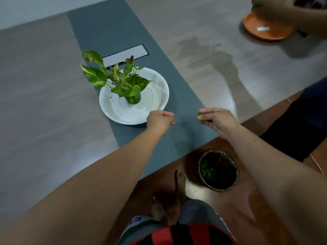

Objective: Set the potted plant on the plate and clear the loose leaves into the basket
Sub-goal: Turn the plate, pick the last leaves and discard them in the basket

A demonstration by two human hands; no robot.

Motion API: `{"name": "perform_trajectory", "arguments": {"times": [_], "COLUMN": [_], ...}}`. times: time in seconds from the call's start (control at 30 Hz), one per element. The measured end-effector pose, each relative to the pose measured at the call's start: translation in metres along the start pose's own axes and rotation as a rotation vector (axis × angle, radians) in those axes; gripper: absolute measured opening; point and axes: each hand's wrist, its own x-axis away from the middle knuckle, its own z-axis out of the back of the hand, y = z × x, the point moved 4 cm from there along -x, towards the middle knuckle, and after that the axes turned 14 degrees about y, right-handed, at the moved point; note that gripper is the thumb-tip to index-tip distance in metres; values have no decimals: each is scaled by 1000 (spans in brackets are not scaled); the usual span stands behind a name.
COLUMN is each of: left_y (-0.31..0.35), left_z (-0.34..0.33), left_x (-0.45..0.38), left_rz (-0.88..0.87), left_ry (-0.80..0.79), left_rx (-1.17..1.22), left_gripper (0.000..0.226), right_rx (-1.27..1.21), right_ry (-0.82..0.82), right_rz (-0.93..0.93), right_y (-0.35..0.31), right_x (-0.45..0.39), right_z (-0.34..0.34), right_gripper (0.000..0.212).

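The potted plant, with green and yellow leaves in a small dark pot, stands upright on the white plate on the table's dark centre strip. My left hand hovers by the plate's near right rim, fingers curled with nothing visible in them. My right hand is further right over the table's edge, pinched on a small clump of loose leaves. The round dark basket sits on the floor below the table edge, with green leaves inside.
Another person's hand reaches over an orange plate at the far right of the table. A grey rectangular panel lies behind the plant. A person's dark-clad leg is at the right. My bare feet stand beside the basket.
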Motion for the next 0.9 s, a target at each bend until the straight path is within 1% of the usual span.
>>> {"name": "perform_trajectory", "arguments": {"times": [0.13,0.2,0.27,0.3,0.37,0.43,0.5,0.6,0.73,0.83,0.9], "left_y": [8,6,0,-3,-15,-33,-55,-91,-141,-174,-201], "left_z": [-62,-89,-130,-133,-169,-194,-220,-255,-298,-321,-340], "left_x": [46,64,86,86,99,104,104,94,71,50,36], "left_rz": [-81,-116,-142,-156,-199,-213,-202,-129,-23,16,37], "left_ry": [-130,-189,-255,-252,-301,-348,-387,-405,-408,-391,-397], "left_rx": [-68,-122,-191,-219,-314,-395,-462,-517,-572,-619,-666], "left_gripper": [14,13,13,14,15,16,17,18,16,18,21], "right_rx": [-120,-171,-207,-206,-197,-186,-161,-93,-5,13,28], "right_ry": [132,189,267,271,319,337,353,355,382,384,425], "right_rz": [-35,-64,-98,-108,-141,-170,-217,-278,-336,-379,-403], "right_y": [20,33,45,50,67,86,112,155,217,256,284], "right_x": [12,17,17,17,12,5,-7,-37,-89,-122,-144], "right_z": [71,103,148,151,182,199,214,231,243,246,251], "right_gripper": [25,24,24,25,25,25,25,24,25,29,31]}}
